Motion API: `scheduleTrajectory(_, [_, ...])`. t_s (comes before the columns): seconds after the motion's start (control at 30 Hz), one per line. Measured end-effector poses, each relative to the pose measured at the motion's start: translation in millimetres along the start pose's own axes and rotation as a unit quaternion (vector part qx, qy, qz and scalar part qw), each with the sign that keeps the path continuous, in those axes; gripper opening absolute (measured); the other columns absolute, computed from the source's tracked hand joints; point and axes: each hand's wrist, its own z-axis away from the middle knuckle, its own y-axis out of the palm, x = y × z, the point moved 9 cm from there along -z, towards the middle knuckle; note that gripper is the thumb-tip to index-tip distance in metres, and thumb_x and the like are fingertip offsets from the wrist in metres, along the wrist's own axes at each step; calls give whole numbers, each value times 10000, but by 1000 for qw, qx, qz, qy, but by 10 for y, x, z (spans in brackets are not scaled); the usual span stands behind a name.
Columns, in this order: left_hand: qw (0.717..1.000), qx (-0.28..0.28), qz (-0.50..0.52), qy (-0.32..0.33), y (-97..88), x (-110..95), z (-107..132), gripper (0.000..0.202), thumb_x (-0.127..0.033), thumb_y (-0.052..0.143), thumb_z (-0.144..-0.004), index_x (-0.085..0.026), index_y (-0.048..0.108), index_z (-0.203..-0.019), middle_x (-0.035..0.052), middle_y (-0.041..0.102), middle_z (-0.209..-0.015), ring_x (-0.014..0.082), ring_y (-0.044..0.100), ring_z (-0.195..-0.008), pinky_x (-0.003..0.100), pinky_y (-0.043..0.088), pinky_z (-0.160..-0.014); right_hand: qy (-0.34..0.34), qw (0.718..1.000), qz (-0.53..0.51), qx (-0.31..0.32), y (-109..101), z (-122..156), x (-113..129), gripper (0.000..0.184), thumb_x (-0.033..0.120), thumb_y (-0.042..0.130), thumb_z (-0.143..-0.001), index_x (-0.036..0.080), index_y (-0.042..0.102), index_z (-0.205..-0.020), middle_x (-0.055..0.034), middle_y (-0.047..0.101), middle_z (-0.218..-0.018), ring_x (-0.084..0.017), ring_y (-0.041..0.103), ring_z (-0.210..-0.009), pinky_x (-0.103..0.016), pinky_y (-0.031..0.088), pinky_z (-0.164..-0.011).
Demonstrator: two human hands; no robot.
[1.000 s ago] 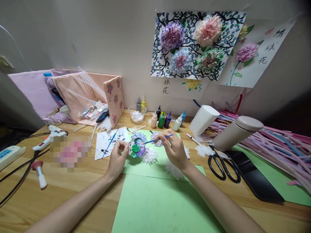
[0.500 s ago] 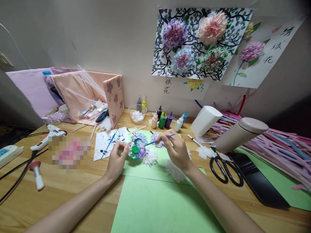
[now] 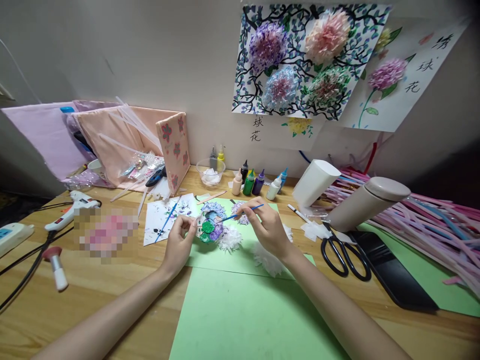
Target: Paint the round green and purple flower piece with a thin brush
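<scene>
My left hand point(image 3: 180, 241) pinches the left edge of a small round paint palette point(image 3: 208, 228), whose wells hold green, purple and blue paint. Between the fingers of my right hand point(image 3: 267, 226) is a thin blue paintbrush point(image 3: 240, 214), its tip at the palette's right side. Behind and beside the palette lie a blue-purple paper flower point(image 3: 213, 208) and a purple one point(image 3: 237, 210), partly hidden by my right hand. A white paper flower point(image 3: 230, 239) sits just right of the palette, and another white flower point(image 3: 268, 259) lies under my right wrist. Green paper point(image 3: 225, 310) is beneath them.
Several paint bottles point(image 3: 248, 183) and a clear bowl point(image 3: 210, 173) stand along the wall. Scissors point(image 3: 345, 257), a phone point(image 3: 392, 270) and a tumbler point(image 3: 369, 204) are on the right. A glue gun point(image 3: 71, 212) and paint-stained paper point(image 3: 168, 215) with another brush lie left.
The paintbrush and my right hand have shifted slightly left, bringing the tip closer to the palette. My left hand still holds the palette. The whole view has moved a little.
</scene>
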Motion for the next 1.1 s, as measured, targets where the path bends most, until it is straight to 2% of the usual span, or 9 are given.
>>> scheduleTrajectory(0.07, [1000,-1,-5,0,-2,-5,1,196,-369,529,-841,-199,471,-763,-24,487,-712,122,475,-682,230,378,-629,0,1000,0,12,23,0,5,283,248,402,-937,214,627,-769,-25,648,-778,-167,561,-837,-311,455,-753])
scheduleTrajectory(0.23, [1000,-1,-9,0,-4,-6,4,198,-376,528,-839,-200,473,-767,-20,498,-719,125,483,-686,231,382,-629,0,1000,-3,-12,-16,-4,12,261,253,406,-936,216,627,-801,-25,649,-774,-167,554,-830,-303,455,-728])
scheduleTrajectory(0.37, [1000,-6,-11,3,-13,3,2,205,-384,532,-833,-200,474,-766,-16,505,-719,129,492,-686,234,391,-629,-2,1000,-2,15,33,-1,15,273,254,405,-937,214,627,-783,-26,650,-785,-167,558,-837,-310,451,-756])
scheduleTrajectory(0.53, [1000,-3,-12,4,-10,0,4,214,-395,528,-833,-201,471,-762,-17,508,-718,129,494,-684,235,395,-631,-1,1000,0,-6,-5,2,7,276,265,397,-940,214,636,-812,-28,653,-789,-168,558,-840,-303,457,-741])
scheduleTrajectory(0.67, [1000,-5,-16,4,-11,-16,6,218,-397,529,-831,-201,472,-758,-13,513,-721,131,497,-689,236,396,-630,2,1000,-3,17,42,1,2,297,279,391,-942,211,638,-791,-30,653,-798,-167,564,-848,-311,456,-766])
scheduleTrajectory(0.8, [1000,-9,-17,4,-14,-27,4,232,-412,543,-818,-197,483,-756,-9,524,-718,134,506,-687,238,399,-626,8,1000,-1,-5,1,-7,-1,288,285,394,-940,217,648,-823,-36,661,-812,-174,564,-853,-312,462,-746])
scheduleTrajectory(0.93, [1000,-13,-13,2,-17,-19,1,245,-426,550,-808,-197,486,-749,-11,525,-712,133,506,-676,236,400,-620,6,1000,-1,20,43,-11,6,309,302,389,-941,216,653,-804,-35,660,-804,-174,571,-842,-319,461,-768])
scheduleTrajectory(1.1, [1000,-8,-12,5,-14,-8,0,213,-391,547,-818,-199,482,-754,-17,505,-703,128,493,-671,231,395,-616,6,1000,0,0,-27,-13,10,294,277,396,-940,216,648,-802,-32,653,-790,-168,565,-845,-304,458,-751])
